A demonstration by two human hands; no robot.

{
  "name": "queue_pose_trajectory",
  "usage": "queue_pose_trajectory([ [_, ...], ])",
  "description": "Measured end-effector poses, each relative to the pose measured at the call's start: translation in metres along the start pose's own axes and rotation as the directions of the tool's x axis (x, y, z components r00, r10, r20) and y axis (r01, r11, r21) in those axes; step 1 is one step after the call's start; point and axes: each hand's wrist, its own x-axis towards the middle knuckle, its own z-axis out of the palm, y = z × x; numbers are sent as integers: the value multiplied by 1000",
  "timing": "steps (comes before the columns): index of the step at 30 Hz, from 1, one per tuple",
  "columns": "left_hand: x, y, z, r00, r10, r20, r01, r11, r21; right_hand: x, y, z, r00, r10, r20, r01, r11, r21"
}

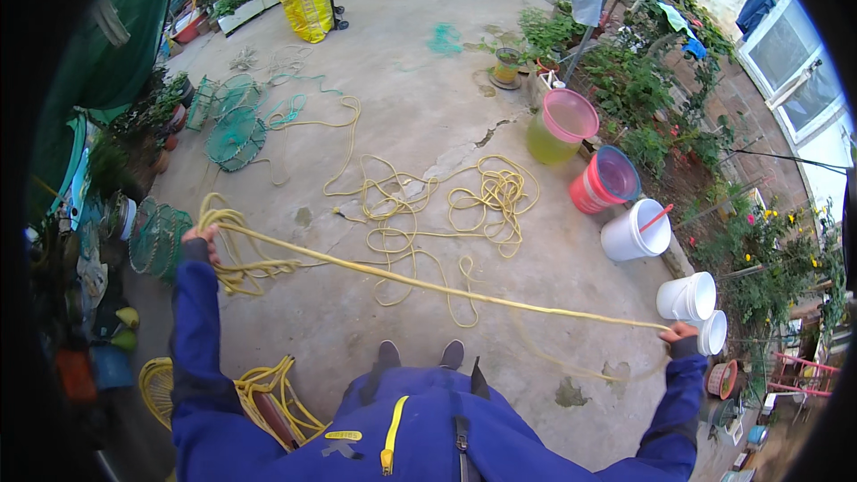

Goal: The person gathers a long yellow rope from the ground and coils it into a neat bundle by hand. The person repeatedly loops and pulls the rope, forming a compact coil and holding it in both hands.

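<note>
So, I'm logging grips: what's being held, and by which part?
Yellow rope: left hand grips gathered loops; right hand, the stretched span's other end.

Matt fibre rope (pixel 375 269); smooth plastic buckets (pixel 622 239); concrete ground (pixel 411 107) (rough).

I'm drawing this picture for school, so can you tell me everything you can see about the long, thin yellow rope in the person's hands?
The long, thin yellow rope looks like bendy cord. Gathered loops hang from the bare left hand; a nearly straight stretch slants across to the bare right hand, which grips it. Tangled yellow loops lie on the grey concrete ground; I can't tell if everything is one piece.
</note>
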Motion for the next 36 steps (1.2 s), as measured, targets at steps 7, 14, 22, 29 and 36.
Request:
queue_pose_trajectory([
  [7,38,17,-27,999,-49,4,48,996,75,-1,-1,4,989,146,14,-142,928,344],
  [14,-1,-27,46,895,-225,384,275,958,-78,-27,-165,125,879,-351,322,314,936,161],
  [22,-97,-84,151,577,-54,815,62,998,22,-73,-365,160,547,-745,382,622,667,409],
  [29,-195,-75,224,212,11,977,231,971,-61,-62,-434,165,586,-772,248,660,632,406],
  [36,-238,-36,212,154,41,987,281,956,-84,4,-397,138,786,-582,207,449,769,455],
])
